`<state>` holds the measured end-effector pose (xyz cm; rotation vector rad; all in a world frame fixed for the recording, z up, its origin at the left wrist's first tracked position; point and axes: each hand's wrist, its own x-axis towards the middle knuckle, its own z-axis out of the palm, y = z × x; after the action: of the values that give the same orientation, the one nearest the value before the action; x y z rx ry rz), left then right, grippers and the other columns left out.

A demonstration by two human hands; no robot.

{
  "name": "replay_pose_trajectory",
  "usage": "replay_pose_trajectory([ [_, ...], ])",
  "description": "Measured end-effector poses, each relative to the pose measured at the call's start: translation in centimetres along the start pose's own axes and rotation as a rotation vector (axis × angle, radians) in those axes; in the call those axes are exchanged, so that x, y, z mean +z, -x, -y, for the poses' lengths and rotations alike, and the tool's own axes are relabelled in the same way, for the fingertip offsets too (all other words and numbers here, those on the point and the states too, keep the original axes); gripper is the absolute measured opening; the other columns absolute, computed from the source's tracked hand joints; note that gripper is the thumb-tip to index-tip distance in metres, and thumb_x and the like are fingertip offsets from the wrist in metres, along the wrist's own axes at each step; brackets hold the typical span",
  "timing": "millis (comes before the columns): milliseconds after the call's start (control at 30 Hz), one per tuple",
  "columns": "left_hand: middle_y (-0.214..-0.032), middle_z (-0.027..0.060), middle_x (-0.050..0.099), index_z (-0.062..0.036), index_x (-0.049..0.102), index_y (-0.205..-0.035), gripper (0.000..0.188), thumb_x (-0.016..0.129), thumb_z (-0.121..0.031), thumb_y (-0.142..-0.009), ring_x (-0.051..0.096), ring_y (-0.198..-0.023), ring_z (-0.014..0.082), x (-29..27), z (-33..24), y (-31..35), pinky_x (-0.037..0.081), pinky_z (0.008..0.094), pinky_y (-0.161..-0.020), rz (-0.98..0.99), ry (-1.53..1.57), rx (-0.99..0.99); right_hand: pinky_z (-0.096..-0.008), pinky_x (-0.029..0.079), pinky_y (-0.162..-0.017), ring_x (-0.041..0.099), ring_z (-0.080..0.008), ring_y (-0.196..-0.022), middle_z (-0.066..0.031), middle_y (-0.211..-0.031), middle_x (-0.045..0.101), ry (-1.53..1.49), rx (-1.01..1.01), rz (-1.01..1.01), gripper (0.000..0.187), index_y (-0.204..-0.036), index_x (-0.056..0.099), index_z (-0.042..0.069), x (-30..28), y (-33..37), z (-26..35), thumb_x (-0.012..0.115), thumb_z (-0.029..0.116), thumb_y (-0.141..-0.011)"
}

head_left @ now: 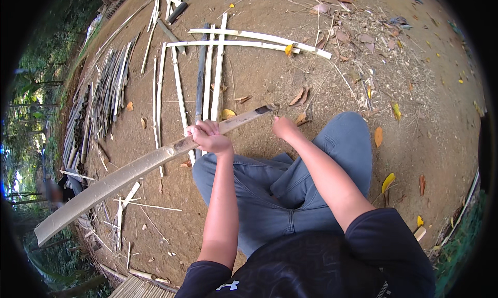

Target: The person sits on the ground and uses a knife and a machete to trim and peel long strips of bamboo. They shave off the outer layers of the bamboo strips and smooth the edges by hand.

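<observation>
Split bamboo [124,177], likely light, stiff, sharp-edged, best held by its faces, slants toward the left edge of the ground [446,142]; left hand [210,137] clamped on it, right hand [285,128] curled near one end, contents unclear.

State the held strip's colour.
The strip is mostly greyish tan, blackish near its right end, shown best in the head view.
</observation>
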<state>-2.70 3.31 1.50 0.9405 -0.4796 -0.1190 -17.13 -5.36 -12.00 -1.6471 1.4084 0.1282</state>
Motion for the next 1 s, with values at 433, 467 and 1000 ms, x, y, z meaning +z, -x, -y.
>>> replay_pose_trajectory([
  [433,-0.052,-0.0040,0.024,-0.0174,0.024,-0.074,0.022,0.034,-0.016,-0.093,0.019,-0.046,0.0067,-0.6,-0.1,-0.5,0.019,0.0237,-0.042,-0.082,-0.018,0.006,-0.0496,0.049,-0.092,0.063,-0.0416,-0.107,-0.0246,-0.113,0.067,0.014,0.002,-0.018,0.051,-0.107,0.068,-0.002,0.6,1.2,0.8,0.035,0.036,-0.104],
  [467,-0.052,-0.0040,0.024,-0.0174,0.023,-0.074,0.022,0.034,-0.016,-0.093,0.018,-0.046,0.0066,-0.7,0.1,-0.6,0.019,0.0237,-0.042,-0.090,-0.008,0.020,-0.0494,0.049,-0.092,0.063,-0.0414,-0.107,-0.0243,-0.113,0.067,0.043,-0.020,-0.005,0.051,-0.107,0.068,-0.001,0.5,2.1,1.4,0.035,0.036,-0.104],
  [1000,-0.051,-0.0041,0.024,-0.0163,0.025,-0.072,0.025,0.035,-0.020,-0.095,0.019,-0.044,0.0072,-0.2,0.4,-0.9,0.021,0.0241,-0.041,-0.120,-0.066,-0.025,-0.0498,0.047,-0.097,0.060,-0.0402,-0.114,-0.0261,-0.120,0.064,-0.050,0.044,0.007,0.052,-0.112,0.066,-0.004,0.8,-0.2,-0.7,0.034,0.036,-0.104],
])
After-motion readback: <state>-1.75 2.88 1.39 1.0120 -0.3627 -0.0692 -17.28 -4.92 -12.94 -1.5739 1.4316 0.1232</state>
